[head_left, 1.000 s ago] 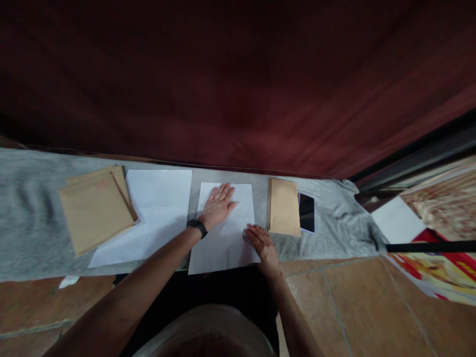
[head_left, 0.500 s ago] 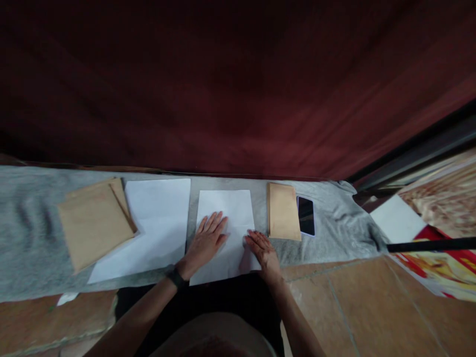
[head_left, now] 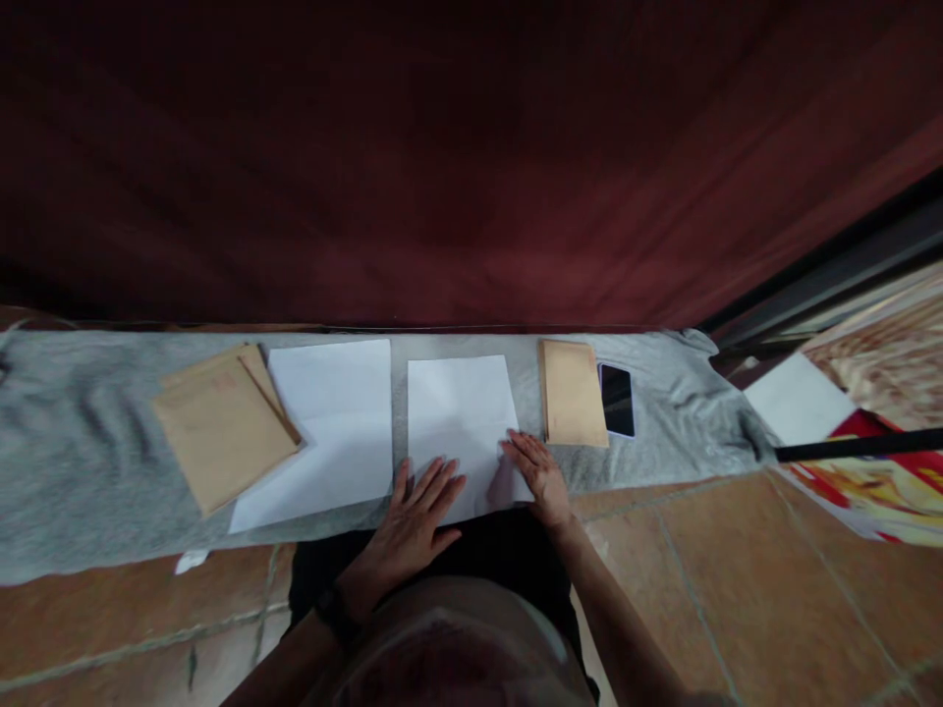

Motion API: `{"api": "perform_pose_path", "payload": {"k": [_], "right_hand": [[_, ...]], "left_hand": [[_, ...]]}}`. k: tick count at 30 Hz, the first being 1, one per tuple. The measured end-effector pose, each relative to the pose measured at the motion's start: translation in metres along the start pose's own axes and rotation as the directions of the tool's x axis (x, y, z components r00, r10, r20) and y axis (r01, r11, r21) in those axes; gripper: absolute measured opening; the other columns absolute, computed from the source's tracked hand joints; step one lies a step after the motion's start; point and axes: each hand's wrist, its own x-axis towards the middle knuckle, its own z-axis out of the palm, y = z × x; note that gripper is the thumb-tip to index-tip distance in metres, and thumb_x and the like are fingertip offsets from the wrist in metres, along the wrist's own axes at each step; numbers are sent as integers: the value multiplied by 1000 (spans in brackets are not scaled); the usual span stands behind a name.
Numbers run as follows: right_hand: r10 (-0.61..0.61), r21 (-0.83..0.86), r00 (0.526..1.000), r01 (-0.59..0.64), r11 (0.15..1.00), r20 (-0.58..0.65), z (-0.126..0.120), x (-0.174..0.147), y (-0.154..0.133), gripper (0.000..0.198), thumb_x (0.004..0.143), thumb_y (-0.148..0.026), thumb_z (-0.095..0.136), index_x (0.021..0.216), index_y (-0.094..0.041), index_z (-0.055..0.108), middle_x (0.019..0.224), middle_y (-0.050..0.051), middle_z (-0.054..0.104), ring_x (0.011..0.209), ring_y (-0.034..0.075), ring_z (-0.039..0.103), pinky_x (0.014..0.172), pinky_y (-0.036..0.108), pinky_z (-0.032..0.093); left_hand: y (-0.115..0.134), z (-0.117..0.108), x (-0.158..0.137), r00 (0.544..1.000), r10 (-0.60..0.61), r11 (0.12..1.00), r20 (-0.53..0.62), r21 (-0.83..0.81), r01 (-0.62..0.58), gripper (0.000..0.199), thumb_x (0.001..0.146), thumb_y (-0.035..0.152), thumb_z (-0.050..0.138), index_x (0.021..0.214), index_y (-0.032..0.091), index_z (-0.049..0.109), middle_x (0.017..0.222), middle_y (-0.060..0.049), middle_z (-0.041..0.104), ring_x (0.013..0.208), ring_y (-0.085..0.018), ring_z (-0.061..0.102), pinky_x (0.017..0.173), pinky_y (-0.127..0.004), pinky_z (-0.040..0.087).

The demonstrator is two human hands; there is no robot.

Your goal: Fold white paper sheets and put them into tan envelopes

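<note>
A white sheet of paper with a faint crease lies flat before me on the grey cloth. My left hand rests with spread fingers over its near left corner. At the right edge, my right hand lies on the paper with fingers stretched out. Left of this sheet is a larger white paper, partly under brown envelopes. A stack of smaller brown envelopes sits to the right of my right hand.
A phone lies beside the small envelopes. The grey cloth covers the long narrow surface, with a dark red panel rising behind it. At right are a black bar and a colourful printed box or bag. Tiles cover the floor.
My left hand has slid from the middle of the sheet toward its near left corner. My right hand stays at the right edge. The whole view has shifted slightly.
</note>
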Motion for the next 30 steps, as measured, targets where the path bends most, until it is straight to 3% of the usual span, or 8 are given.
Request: {"api": "perform_pose_path", "payload": {"k": [4, 7, 11, 15, 20, 25, 27, 30], "right_hand": [[7, 38, 1000, -8, 999, 14, -3, 2, -1, 78, 84, -29, 65, 157, -21, 37, 164, 11, 35, 148, 32, 37, 123, 52, 29], [12, 65, 1000, -13, 998, 24, -5, 3, -1, 82, 80, -30, 68, 156, -19, 39, 164, 13, 34, 148, 33, 37, 123, 52, 28], [17, 108, 1000, -18, 994, 10, -4, 2, -1, 81, 81, -35, 71, 155, -19, 42, 164, 13, 35, 148, 35, 38, 123, 52, 29], [77, 193, 987, -50, 980, -139, 0, 5, 0, 52, 98, -24, 52, 150, -27, 50, 158, 9, 45, 144, 27, 44, 120, 48, 37], [190, 303, 944, -104, 947, -270, 0, 6, -6, 42, 103, -15, 41, 138, -27, 62, 147, 9, 59, 135, 22, 56, 113, 44, 48], [340, 310, 910, -262, 914, -235, -10, 9, -21, 49, 101, -12, 40, 145, -28, 55, 147, 8, 58, 136, 22, 56, 113, 43, 49], [306, 240, 929, -255, 937, -206, -10, 22, -30, 55, 99, -11, 41, 151, -28, 48, 151, 7, 54, 141, 24, 50, 117, 47, 44], [232, 143, 966, -215, 966, -114, -2, 55, -47, 55, 101, -15, 42, 155, -25, 42, 159, 8, 45, 148, 25, 39, 122, 50, 36]], "left_hand": [[4, 3, -3, 999, -36, 999, 11, -4, 36, 51, 99, 28, 49, 150, 27, 47, 159, -7, 45, 152, -25, 33, 127, -58, 3], [4, 9, -1, 995, -98, 995, 18, 14, 98, 57, 95, 11, 42, 149, 26, 49, 157, -6, 48, 151, -23, 35, 128, -56, 0], [-4, 12, 2, 996, -93, 995, 8, 17, 93, 65, 91, 4, 37, 151, 26, 47, 157, -7, 48, 151, -23, 33, 128, -56, 3], [-15, 7, 4, 998, -55, 998, -11, 10, 55, 68, 90, 2, 34, 153, 22, 44, 158, -8, 46, 153, -24, 30, 128, -54, 6], [-20, 5, 7, 999, -43, 999, -19, 5, 43, 70, 89, 1, 32, 156, 21, 40, 154, -9, 50, 151, -24, 33, 128, -55, 4], [-19, 7, 10, 998, -51, 999, -22, -13, 51, 78, 87, -1, 31, 161, 21, 25, 155, -10, 49, 150, -25, 35, 128, -58, 4], [-19, 7, 10, 998, -58, 998, -10, -21, 58, 76, 88, 1, 32, 161, 21, 25, 155, -11, 48, 150, -26, 35, 128, -59, 4], [-18, 7, 11, 997, -70, 997, 22, -36, 71, 69, 89, 4, 36, 157, 19, 38, 155, -12, 49, 150, -27, 35, 127, -60, 1]]}}
